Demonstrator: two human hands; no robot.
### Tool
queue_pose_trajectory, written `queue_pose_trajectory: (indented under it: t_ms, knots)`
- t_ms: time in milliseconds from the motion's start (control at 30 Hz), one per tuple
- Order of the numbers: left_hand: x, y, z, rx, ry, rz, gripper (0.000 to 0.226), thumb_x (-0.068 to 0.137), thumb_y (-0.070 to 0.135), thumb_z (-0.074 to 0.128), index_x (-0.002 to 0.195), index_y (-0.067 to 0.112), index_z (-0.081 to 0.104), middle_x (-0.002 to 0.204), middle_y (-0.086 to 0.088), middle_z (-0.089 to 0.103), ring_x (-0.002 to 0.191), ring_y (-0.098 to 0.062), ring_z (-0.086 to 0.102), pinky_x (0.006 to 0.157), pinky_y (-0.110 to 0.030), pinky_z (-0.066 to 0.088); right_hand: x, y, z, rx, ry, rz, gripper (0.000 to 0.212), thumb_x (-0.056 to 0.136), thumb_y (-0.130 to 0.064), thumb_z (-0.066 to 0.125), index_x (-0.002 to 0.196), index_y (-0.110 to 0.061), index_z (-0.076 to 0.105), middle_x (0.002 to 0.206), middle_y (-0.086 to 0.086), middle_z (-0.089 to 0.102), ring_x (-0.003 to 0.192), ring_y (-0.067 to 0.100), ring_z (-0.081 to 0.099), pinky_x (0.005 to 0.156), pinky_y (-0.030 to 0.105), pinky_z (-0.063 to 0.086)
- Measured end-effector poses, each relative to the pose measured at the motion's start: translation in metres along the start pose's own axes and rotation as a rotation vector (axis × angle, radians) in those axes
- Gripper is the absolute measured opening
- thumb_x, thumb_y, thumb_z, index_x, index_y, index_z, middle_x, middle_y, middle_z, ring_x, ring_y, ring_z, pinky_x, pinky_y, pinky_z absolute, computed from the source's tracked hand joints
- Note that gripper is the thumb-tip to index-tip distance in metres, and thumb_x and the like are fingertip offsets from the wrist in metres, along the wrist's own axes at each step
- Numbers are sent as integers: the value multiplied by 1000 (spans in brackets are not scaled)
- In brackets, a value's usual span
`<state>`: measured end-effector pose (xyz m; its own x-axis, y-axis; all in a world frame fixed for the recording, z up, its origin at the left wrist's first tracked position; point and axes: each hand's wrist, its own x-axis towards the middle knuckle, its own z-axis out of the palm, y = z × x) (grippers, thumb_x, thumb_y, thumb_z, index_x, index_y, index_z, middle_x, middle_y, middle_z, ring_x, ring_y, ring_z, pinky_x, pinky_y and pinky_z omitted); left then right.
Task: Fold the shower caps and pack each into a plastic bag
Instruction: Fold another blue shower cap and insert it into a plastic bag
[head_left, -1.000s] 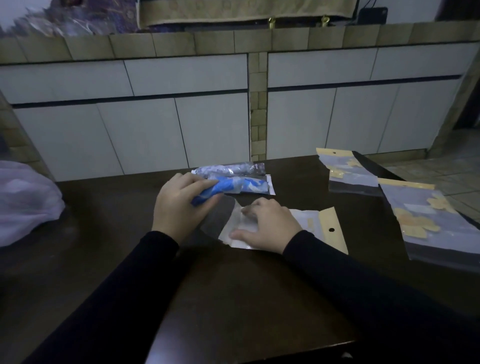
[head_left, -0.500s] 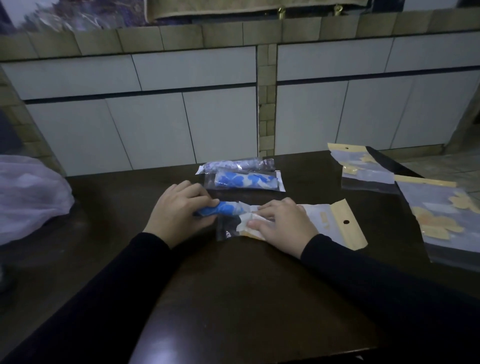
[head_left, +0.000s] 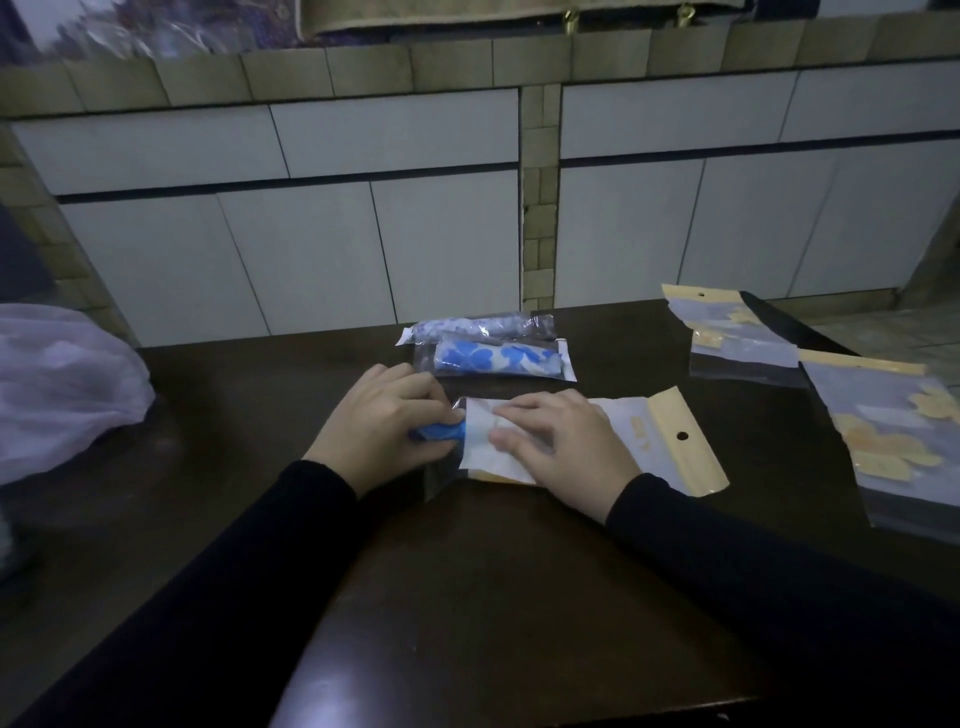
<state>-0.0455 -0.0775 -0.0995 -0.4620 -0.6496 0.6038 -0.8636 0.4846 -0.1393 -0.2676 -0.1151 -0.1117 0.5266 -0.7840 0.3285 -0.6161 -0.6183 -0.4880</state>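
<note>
The fingers of the left hand are curled around a rolled blue shower cap, thumb under it, gripping it at the open mouth of a plastic bag. Only a short blue end of the cap shows between the hand and the bag's edge; the rest is hidden under the white insert or the hands. The right hand lies palm down on the bag, its fingers stretched nearly straight and pressing the bag flat on the dark desk; they pinch nothing that can be seen. Both wrists run back into black sleeves that angle in from the lower corners.

Compared with half a second ago, less of the blue cap is exposed: the left hand has moved toward the right one, and the two now almost touch. A second ago the cap was held off the desk behind the bag; it now sits level with the bag's mouth.

Beyond the hands, two packed caps lie side by side in their bags near the desk's far edge. To the right are two stacks of empty bags with yellow headers. A pale gauzy bundle rests at the left edge of the desk.
</note>
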Motion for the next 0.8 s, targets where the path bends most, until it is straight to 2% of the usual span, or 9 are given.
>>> queue_pose_trajectory:
  t_ms: [67,133,233,333,433,500,633,733,800]
  knots:
    - [2,9,4,-55,-35,32,17,66,22,81,80,19,72,84,4,65,75,-11,53,63,-27,43,0,-3,2,8,-24,-32,41,92,-51,50,128,-33,58,130,-16,55,117,7,42,103,33,34]
    - [2,14,4,-156,-57,-45,24,69,25,79,90,19,72,89,5,67,79,-9,57,69,-30,52,0,-3,3,34,-32,-16,41,91,-49,53,128,-31,59,129,-15,56,115,6,43,101,32,38]
    - [-4,8,-6,-314,-123,-286,45,68,44,80,109,27,69,100,13,68,88,1,59,83,-27,52,0,0,4,3,-33,4,41,91,-49,54,128,-32,58,128,-14,57,115,6,44,100,30,39]
    - [-15,-11,-19,-307,-215,-459,49,69,69,65,106,37,68,101,21,63,92,2,56,81,-23,47,0,0,6,-40,-10,13,41,91,-49,54,128,-33,58,128,-14,57,116,7,45,99,29,39]
    - [-23,-21,-26,-286,-355,-623,31,81,53,66,107,37,65,92,23,57,81,1,54,68,-17,40,-1,-1,6,-50,0,29,41,91,-49,54,128,-33,58,129,-14,56,116,7,44,99,30,40]
    - [-22,-18,-26,-296,-353,-656,19,83,39,70,102,36,66,86,21,58,76,0,55,64,-16,39,0,-1,6,-54,-8,26,41,91,-49,55,129,-33,57,130,-14,56,117,7,44,100,30,39]
    - [-10,-2,-19,-423,-201,-627,18,81,26,75,86,40,64,82,13,68,74,-4,61,70,-22,47,1,-1,6,-45,-13,0,44,90,-48,56,130,-32,56,129,-15,55,114,7,41,95,22,32]
    - [-8,5,-12,-490,-232,-624,19,83,25,74,84,42,64,82,9,71,78,-13,65,75,-28,52,1,0,5,-48,-10,-24,43,90,-47,56,130,-32,56,125,-15,55,107,4,37,88,19,28]
    - [-8,4,-11,-545,-263,-644,17,84,27,72,84,43,65,85,12,71,80,-9,66,78,-27,52,1,0,4,-54,-11,-33,44,90,-48,56,131,-32,56,125,-15,55,103,2,35,87,20,29]
